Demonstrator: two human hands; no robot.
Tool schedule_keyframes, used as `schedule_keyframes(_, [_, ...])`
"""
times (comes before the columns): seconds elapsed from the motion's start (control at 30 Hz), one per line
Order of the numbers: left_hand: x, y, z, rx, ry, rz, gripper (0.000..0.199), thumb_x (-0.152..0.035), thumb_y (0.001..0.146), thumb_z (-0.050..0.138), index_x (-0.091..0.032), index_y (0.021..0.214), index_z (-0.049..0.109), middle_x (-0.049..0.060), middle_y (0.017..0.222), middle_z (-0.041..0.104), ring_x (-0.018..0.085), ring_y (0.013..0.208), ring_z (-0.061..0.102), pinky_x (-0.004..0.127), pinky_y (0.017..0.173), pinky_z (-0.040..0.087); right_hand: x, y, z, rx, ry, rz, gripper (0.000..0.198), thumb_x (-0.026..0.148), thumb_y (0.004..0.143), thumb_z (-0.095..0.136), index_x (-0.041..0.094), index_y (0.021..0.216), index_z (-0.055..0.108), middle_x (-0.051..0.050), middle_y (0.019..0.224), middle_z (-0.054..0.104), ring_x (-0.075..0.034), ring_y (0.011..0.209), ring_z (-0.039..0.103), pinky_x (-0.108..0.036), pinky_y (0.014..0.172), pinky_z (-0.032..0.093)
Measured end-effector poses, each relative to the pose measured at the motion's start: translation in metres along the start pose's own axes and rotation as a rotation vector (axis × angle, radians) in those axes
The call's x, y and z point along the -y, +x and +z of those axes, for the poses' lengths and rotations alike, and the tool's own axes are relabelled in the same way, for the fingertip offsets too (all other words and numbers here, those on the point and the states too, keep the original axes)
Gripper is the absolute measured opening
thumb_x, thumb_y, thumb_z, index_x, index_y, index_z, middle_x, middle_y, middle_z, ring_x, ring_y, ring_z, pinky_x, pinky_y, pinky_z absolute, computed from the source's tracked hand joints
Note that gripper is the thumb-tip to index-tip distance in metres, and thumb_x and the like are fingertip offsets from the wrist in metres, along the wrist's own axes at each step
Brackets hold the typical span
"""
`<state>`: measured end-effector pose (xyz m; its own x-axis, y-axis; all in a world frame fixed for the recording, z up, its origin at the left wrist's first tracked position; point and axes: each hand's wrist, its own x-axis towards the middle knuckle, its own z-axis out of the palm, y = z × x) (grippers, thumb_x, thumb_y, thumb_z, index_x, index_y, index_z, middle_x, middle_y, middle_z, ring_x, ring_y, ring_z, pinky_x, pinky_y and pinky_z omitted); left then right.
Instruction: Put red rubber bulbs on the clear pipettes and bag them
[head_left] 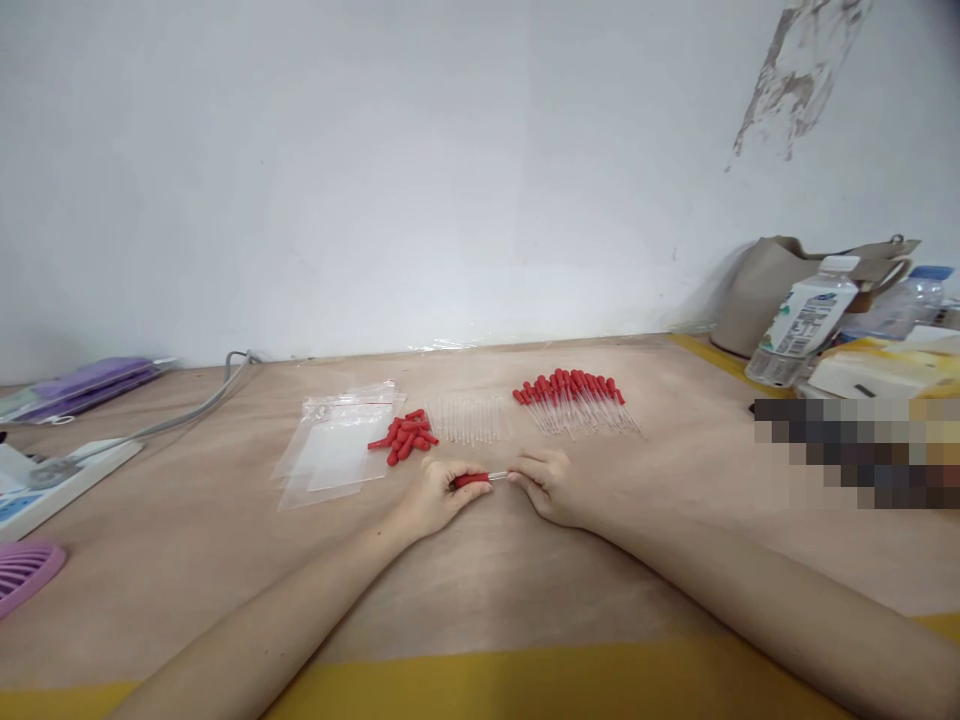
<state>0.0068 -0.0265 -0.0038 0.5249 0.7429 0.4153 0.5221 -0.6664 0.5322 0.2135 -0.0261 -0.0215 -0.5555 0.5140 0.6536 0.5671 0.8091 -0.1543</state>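
Pinched in my left hand [442,492] is a red rubber dropper bulb [472,480]. My right hand [549,486] grips a clear glass dropper tube [498,476], whose end meets the bulb's mouth. Both hands are closed, low over the table in front of me. Behind my left hand lies a heap of loose red bulbs [407,438]. A row of bare clear tubes [466,418] lies just right of that heap. Beyond my right hand, several droppers [576,400] with red bulbs fitted lie side by side.
Clear zip bags [341,450] lie left of the bulbs. A power strip [82,480] with a grey cable and a pink plastic grille [26,575] are at the left edge. A plastic bottle [806,320] and a beige bag [765,290] stand at the right.
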Motion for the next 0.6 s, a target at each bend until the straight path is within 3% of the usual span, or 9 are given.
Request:
schedule_keyframes(0.37, [0.002,-0.001,0.001,-0.033,-0.009,0.036,0.017,-0.027,0.080,0.055,-0.017,0.084,0.068,0.001,0.072,0.068,0.012,0.059,0.058,0.021,0.055,0.043,0.005,0.008,0.005,0.172,0.008,0.148,0.028,0.025,0.088,0.035,0.016,0.075,0.058,-0.003,0.068,0.058,-0.011,0.060,0.048,-0.022,0.056,0.031])
schedule_keyframes(0.6, [0.004,0.004,-0.001,-0.084,0.066,0.054,0.019,-0.031,0.081,0.054,-0.019,0.088,0.066,0.003,0.077,0.068,0.015,0.067,0.060,0.025,0.063,0.046,0.017,0.020,-0.011,0.294,-0.016,0.269,0.025,0.023,0.088,0.035,0.015,0.078,0.057,-0.005,0.077,0.061,-0.012,0.065,0.052,-0.022,0.059,0.033])
